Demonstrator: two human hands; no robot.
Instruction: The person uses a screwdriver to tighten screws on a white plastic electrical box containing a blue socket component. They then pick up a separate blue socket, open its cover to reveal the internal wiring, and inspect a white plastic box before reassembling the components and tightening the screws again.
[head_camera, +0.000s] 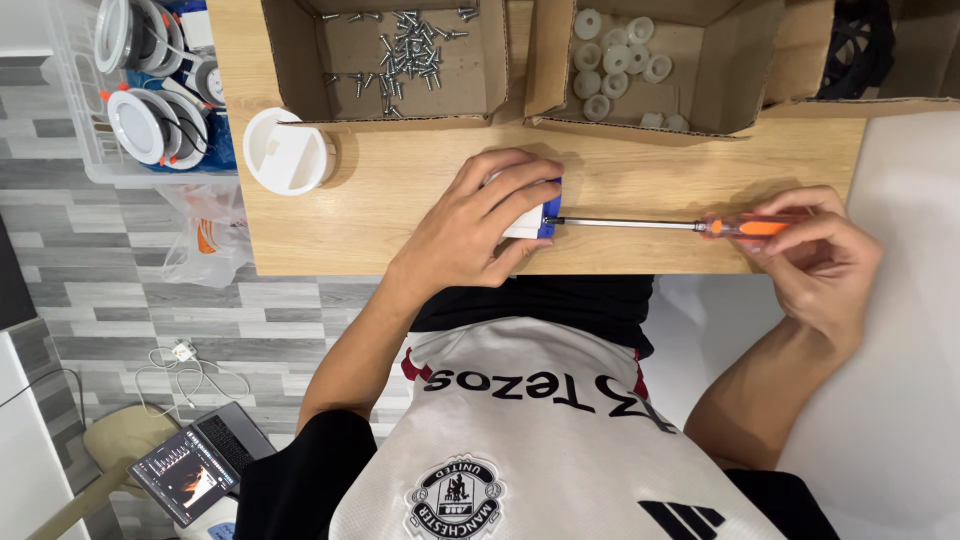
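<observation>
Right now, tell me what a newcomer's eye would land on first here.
At the middle of the wooden table, the left hand clamps a small white-and-blue plastic part while the right hand holds an orange-handled screwdriver level, its tip at the part. Behind stand two open cardboard boxes: silver screws left, white plastic rings right.

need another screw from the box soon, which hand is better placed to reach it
Probably the left hand: it rests on the white and blue part, just below the cardboard box of screws. The right hand is farther off, holding the orange-handled screwdriver.
</observation>
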